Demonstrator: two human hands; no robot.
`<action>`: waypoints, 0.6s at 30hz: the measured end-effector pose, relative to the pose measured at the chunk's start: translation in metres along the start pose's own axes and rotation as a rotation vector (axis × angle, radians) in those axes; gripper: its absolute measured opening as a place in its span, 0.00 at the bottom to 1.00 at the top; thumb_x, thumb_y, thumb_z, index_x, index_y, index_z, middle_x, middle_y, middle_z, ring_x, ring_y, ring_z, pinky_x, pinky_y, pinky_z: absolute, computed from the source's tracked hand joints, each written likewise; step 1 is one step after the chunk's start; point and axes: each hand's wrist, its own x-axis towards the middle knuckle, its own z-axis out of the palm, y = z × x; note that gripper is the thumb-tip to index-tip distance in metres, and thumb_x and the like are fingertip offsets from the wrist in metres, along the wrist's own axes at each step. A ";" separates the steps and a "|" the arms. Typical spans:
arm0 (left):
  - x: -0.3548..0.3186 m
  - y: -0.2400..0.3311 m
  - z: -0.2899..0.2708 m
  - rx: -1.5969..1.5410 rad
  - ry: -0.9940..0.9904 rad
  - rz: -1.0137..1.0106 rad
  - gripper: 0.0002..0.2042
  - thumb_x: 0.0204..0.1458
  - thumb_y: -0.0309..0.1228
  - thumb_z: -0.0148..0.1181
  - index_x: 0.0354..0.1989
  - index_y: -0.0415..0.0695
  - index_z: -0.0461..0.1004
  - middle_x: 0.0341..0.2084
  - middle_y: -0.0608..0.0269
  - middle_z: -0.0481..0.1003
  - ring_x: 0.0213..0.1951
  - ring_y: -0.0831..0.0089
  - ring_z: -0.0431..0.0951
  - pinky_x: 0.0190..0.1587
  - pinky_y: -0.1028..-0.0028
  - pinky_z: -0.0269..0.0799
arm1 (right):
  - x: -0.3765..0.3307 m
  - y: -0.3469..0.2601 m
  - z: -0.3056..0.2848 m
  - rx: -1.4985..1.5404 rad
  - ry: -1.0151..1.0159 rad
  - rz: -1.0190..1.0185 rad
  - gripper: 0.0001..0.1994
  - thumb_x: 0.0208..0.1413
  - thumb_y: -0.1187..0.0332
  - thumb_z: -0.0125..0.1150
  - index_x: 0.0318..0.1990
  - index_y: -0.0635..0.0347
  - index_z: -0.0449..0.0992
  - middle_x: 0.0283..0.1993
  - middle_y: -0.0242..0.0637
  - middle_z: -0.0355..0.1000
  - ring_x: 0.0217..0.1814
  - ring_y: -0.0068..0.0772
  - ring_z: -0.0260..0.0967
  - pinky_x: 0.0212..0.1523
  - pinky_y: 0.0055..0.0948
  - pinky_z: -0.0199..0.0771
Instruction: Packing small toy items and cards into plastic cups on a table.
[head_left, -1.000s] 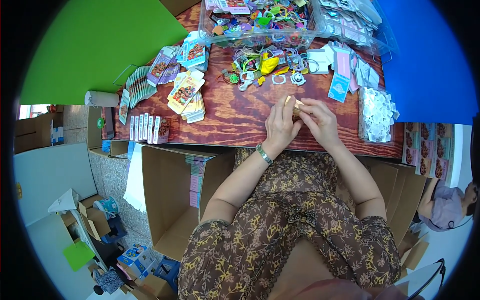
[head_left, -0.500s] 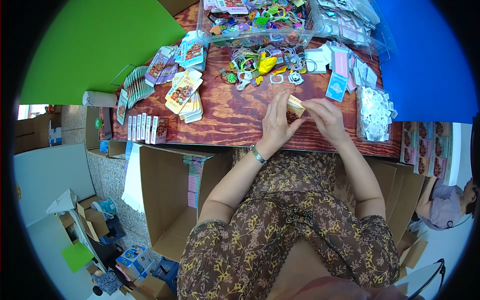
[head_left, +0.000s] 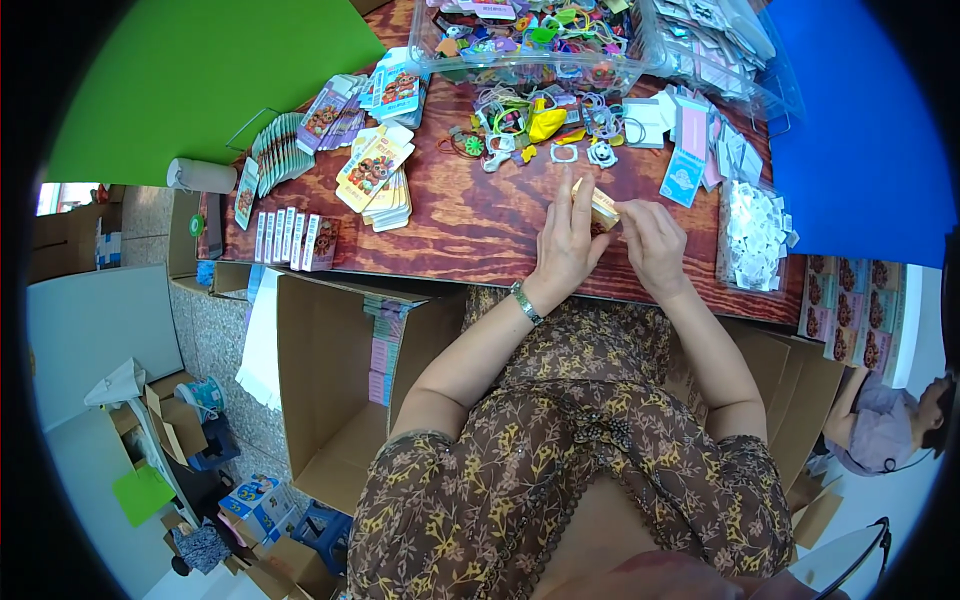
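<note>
A small yellow card box (head_left: 597, 208) stands between my hands at the table's near side. My left hand (head_left: 566, 246) holds it, fingers stretched along its left side and thumb at its near edge. Against its right end, the bent fingers of my right hand (head_left: 655, 246) are closed, partly hiding it. Beyond my hands lies a heap of colourful hair ties and small charms (head_left: 545, 122). A fanned pile of yellow flat cartons (head_left: 386, 190) is to the left. Several finished-looking boxes (head_left: 296, 240) stand in a row near the left front edge.
A clear bin of trinkets (head_left: 530, 62) and a clear bin of flat packets (head_left: 705, 60) stand at the back. At right are a tub of white pieces (head_left: 755, 240) and blue and pink cards (head_left: 683, 175). An open cardboard box (head_left: 330, 380) sits below the table's edge.
The view has shifted slightly. The yellow box is tilted differently, and my right fingers have moved lower along its right end. My left hand stays on it.
</note>
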 end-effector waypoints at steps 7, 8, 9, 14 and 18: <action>-0.002 -0.001 0.000 0.013 0.005 -0.022 0.46 0.41 0.23 0.72 0.71 0.37 0.52 0.69 0.30 0.50 0.54 0.40 0.71 0.51 0.57 0.75 | -0.007 -0.001 0.004 -0.063 -0.013 -0.039 0.12 0.53 0.79 0.66 0.45 0.62 0.79 0.42 0.42 0.77 0.41 0.45 0.77 0.40 0.36 0.79; -0.003 -0.002 0.000 0.017 0.009 -0.018 0.46 0.42 0.23 0.71 0.71 0.36 0.52 0.69 0.30 0.50 0.54 0.39 0.71 0.52 0.57 0.75 | -0.007 -0.002 0.004 -0.063 -0.014 -0.039 0.12 0.53 0.79 0.66 0.45 0.62 0.79 0.42 0.42 0.77 0.41 0.45 0.77 0.40 0.36 0.79; -0.003 -0.003 0.000 0.021 0.013 -0.014 0.45 0.42 0.23 0.71 0.71 0.36 0.53 0.69 0.30 0.50 0.54 0.39 0.71 0.52 0.56 0.75 | -0.008 -0.003 0.004 -0.024 -0.016 -0.023 0.13 0.53 0.79 0.66 0.47 0.62 0.79 0.45 0.43 0.76 0.43 0.45 0.77 0.42 0.36 0.80; -0.003 -0.003 0.002 0.017 0.008 -0.044 0.45 0.42 0.24 0.71 0.71 0.36 0.54 0.67 0.33 0.56 0.58 0.39 0.70 0.55 0.56 0.73 | -0.007 -0.004 0.001 0.058 -0.044 0.001 0.15 0.53 0.79 0.66 0.49 0.63 0.79 0.50 0.45 0.75 0.47 0.45 0.77 0.45 0.36 0.80; -0.005 -0.003 0.003 0.042 -0.051 -0.058 0.45 0.41 0.24 0.72 0.71 0.38 0.54 0.64 0.38 0.62 0.58 0.41 0.70 0.57 0.56 0.72 | -0.012 0.006 0.001 0.061 -0.076 -0.006 0.12 0.53 0.75 0.68 0.46 0.62 0.79 0.48 0.43 0.75 0.44 0.43 0.78 0.42 0.35 0.80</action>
